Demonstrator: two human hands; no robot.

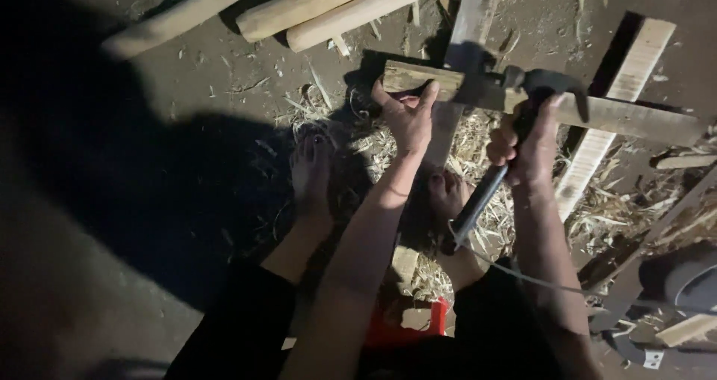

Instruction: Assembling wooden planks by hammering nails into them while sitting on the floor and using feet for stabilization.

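Claw hammer point(539, 88): dark head, dark handle, head resting on a pale wooden slat point(612, 115) that lies across a second slat point(457, 66). Our right hand point(523, 144) is wrapped tight round the handle. Our left hand point(407, 115) clamps the slat's end, thumb on top. Two bare feet point(314, 167) stand in wood shavings point(478, 137) on the floor. Three round poles point(328, 6) lie beyond. Red container point(407, 324) below, contents unclear.
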